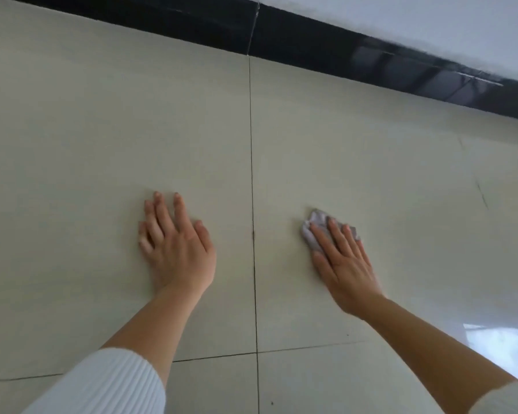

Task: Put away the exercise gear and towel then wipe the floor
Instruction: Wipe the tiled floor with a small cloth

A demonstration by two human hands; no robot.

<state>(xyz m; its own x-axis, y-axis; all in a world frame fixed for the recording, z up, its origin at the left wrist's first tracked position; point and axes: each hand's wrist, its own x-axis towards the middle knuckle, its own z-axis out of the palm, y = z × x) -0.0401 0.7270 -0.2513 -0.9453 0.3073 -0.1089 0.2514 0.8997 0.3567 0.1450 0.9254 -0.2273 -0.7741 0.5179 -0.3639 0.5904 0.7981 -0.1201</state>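
Currently wiping | right hand flat, pressing cloth onto floor | left hand flat, bracing, empty | advise overlapping strokes, steady pressure.

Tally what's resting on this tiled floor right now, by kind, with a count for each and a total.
Hands: 2, the left hand flat on the floor, the right hand pressing on the cloth
Cloths: 1, grey and crumpled
Total: 3
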